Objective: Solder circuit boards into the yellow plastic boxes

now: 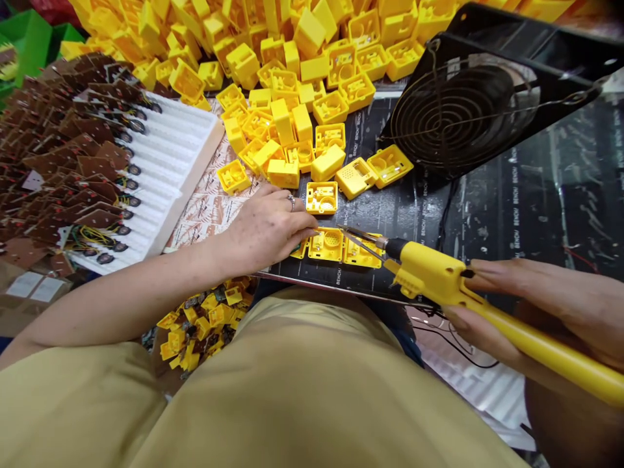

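Yellow casings (325, 245), yellow soldering iron (468, 292) (black-collared), black fan (468, 110), white tray (170, 169).

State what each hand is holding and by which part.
The right hand grips a yellow soldering iron by its handle, tip toward the open yellow casings. The left hand holds nothing clearly; its fingertips press at the casings' left end.

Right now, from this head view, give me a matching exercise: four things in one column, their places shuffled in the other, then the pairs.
Things:
1. soldering iron
2. fan
3. white tray
4. open yellow housings

Places:
A. far left, beside the brown boards
B. under the left hand fingers, at the near mat edge
C. in the right hand
D. upper right, tilted on the black mat

Pairs: 1-C, 2-D, 3-A, 4-B
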The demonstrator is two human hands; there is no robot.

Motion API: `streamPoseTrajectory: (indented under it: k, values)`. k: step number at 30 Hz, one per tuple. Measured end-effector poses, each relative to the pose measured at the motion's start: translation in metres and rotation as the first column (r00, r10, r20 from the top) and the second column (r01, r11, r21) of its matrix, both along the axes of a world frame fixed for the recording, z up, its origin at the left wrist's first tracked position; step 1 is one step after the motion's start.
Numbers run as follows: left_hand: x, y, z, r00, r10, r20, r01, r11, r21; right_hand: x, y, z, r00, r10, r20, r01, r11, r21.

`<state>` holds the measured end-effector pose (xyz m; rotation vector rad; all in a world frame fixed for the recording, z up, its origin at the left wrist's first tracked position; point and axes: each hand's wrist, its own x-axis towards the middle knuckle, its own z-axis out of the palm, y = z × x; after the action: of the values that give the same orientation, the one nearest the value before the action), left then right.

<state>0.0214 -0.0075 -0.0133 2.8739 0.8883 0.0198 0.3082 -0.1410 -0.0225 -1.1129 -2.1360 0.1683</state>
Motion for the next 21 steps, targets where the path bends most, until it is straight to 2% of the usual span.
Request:
streamPoseTrajectory:
  k: [5, 8, 13, 21]
  values:
    - [-0.001, 0.003, -0.006, 0.999, -0.007, 0.053, 0.005, 0.999, 0.035, -0.004, 0.0, -0.001, 1.0, -0.007, -0.009, 0.007, 1.0, 0.002]
    - [-0.002, 0.004, -0.002, 0.998, -0.024, 0.052, 0.026, 0.999, -0.042, 0.001, 0.001, 0.002, 1.0, -0.006, 0.026, 0.005, 0.999, 0.034]
    - [-0.001, 0.001, 0.007, 1.0, 0.011, 0.014, -0.007, 0.975, -0.222, 0.002, -0.002, 0.005, 0.996, 0.087, -0.004, -0.087, 0.996, -0.024]
    - [0.011, 0.002, 0.011, 0.996, -0.001, -0.086, -0.021, 0.969, -0.247, -0.007, 0.002, 0.01, 0.988, 0.145, -0.048, -0.148, 0.987, -0.059]
